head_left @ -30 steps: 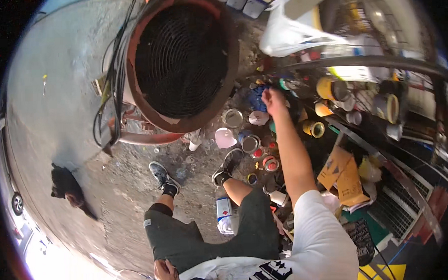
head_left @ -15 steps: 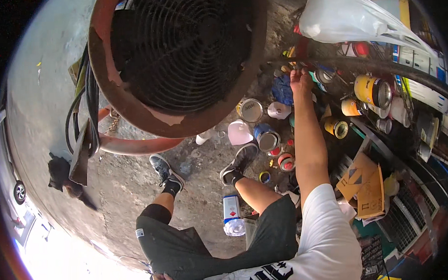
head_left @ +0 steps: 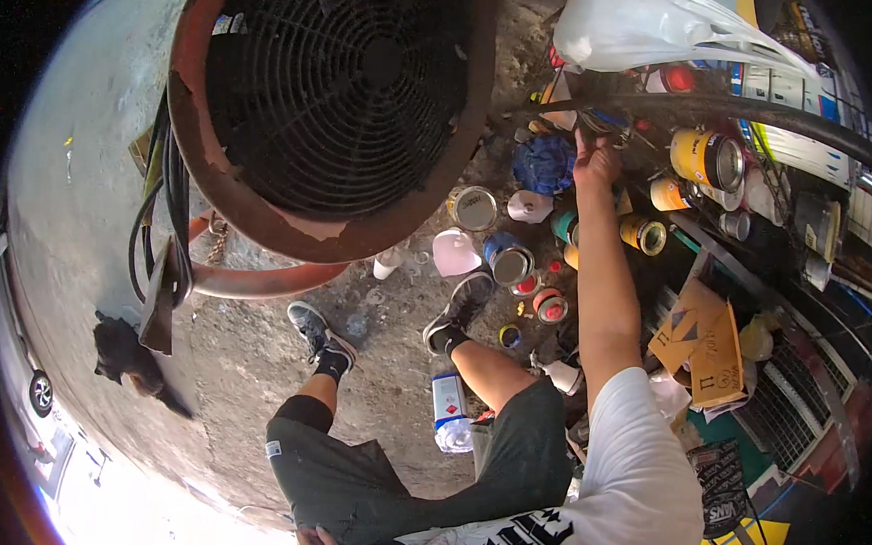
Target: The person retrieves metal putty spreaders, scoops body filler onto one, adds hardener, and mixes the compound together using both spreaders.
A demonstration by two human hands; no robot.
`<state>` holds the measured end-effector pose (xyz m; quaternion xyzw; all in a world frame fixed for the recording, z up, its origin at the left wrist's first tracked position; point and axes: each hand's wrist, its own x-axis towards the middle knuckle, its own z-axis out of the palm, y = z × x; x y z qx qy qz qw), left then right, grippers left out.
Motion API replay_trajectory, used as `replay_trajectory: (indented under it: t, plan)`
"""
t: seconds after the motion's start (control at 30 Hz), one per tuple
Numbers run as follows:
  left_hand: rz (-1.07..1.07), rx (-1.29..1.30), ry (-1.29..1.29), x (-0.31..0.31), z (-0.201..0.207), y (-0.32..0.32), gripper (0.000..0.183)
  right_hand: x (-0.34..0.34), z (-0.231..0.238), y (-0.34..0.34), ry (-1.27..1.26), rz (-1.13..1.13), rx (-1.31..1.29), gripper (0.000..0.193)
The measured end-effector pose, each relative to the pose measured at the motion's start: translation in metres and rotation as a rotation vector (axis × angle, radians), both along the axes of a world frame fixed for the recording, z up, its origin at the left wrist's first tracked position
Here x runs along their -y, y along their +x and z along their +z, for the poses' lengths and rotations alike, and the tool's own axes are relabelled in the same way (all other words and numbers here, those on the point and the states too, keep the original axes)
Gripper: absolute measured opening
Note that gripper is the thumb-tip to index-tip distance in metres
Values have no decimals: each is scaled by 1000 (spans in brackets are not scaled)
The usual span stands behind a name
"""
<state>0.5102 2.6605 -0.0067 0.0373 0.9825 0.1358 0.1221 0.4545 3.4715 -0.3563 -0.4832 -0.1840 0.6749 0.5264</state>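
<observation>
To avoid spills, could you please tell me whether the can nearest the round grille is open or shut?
Shut: the can has a flat, marked lid over its top.

Crumpled blue bundle (head_left: 545,165), apparently cloth.

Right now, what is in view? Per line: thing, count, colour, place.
Fan: one, black and rusty, top
Cables: several, black, left
Furry animal: one, dark, far left
Plastic bag: one, white, upper right
Crumpled bundle: one, blue, upper middle
Yellow cans: at least three, yellow, right
Blue can: one, blue, middle
Cardboard box: one, brown, lower right
Rectangular tin: one, white and blue, lower middle
Bar: one, dark, upper right
Small clutter: uncounted, mixed, right
Shoes: two, dark grey, middle
Shorts: one pair, green, bottom
Right hand: one, bare, near bar
Left hand: one, bare, bottom
</observation>
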Motion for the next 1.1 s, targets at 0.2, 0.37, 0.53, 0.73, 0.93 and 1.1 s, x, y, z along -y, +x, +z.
replay_trajectory:
  t: [0.2, 0.37, 0.53, 0.73, 0.93, 1.1]
  plan:
    - [-22, 84, 0, -4, 15, -11, 21, 34, 19, 16, -149, 33, 233, 28]
    - [-35, 161, 29, -9, 19, -24, 22, 52, 43, 41, -163, 78, 332, 32]
    - [-33, 222, 61, -8, 32, -39, 24, 99, 84, 61, -186, 75, 450, 19]
    - [43, 349, 66, -26, 55, -81, 23, 209, 163, 116, -206, 133, 470, 7]
    - [407, 713, 811, -52, 97, -157, 37, 403, 374, 35, -170, 539, 297, 15]
    - [409, 885, 1505, -131, 179, -206, 44, 504, 520, -43, -58, 942, 123, 13]
